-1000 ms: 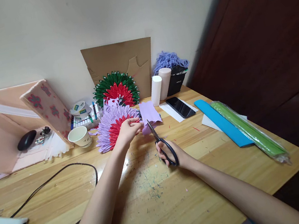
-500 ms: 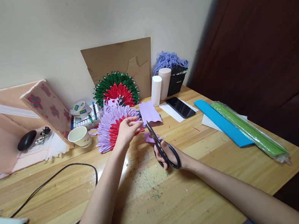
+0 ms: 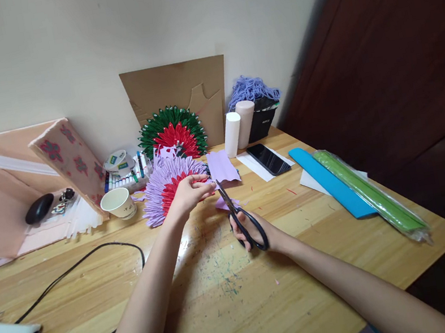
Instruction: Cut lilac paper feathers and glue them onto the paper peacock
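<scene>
My right hand is wrapped round the black handles of a pair of scissors. The blades point up and left, their tips close to the fingertips of my left hand. That hand is pinched on a small piece of lilac paper, mostly hidden by the fingers. Behind it lies a fan-shaped paper piece with lilac petals and a red centre. A sheet of lilac crepe paper rests just beyond the scissor tips, and a lilac scrap lies beside the blades.
A paper cup, markers and a green-and-red fan piece stand behind, before cardboard. Right are white rolls, a phone, blue paper and wrapped green paper. A black cable curls at left.
The scissor tips have moved slightly up and left, closer to my left fingertips. The lilac scrap beside the blades looks slightly shifted. My left hand stays nearly in place.
</scene>
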`<state>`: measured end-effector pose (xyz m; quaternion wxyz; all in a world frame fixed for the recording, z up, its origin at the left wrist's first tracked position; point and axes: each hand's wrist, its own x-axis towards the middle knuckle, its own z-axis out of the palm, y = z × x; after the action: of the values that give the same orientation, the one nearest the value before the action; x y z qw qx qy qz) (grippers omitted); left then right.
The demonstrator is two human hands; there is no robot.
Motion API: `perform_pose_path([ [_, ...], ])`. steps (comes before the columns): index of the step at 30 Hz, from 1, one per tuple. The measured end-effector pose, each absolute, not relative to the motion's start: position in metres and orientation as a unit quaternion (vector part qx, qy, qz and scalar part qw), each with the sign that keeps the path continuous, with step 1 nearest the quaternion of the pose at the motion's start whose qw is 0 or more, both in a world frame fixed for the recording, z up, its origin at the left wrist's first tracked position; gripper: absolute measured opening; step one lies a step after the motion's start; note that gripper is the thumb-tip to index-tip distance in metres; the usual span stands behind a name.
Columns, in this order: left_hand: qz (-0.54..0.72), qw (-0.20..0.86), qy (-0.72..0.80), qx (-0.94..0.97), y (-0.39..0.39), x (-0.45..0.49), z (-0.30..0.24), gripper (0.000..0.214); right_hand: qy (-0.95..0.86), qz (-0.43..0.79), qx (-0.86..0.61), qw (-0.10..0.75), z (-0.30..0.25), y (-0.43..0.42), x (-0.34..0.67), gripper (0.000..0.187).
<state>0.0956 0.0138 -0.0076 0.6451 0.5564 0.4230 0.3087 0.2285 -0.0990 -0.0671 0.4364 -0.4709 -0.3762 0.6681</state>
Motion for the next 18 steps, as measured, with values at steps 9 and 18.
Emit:
perform_pose_path([
  [9,0.331,0.636,0.426,0.552,0.0188,0.0933,-0.0113,0.038,-0.307,0.670,-0.509,0.445,-0.0723,-0.0940,0.2270,0.043],
  [18,0.323,0.659,0.421,0.533,0.0175,0.0936,-0.0113,0.040,-0.342,0.644,-0.513,0.452,-0.0736,-0.0936,0.2274,0.042],
])
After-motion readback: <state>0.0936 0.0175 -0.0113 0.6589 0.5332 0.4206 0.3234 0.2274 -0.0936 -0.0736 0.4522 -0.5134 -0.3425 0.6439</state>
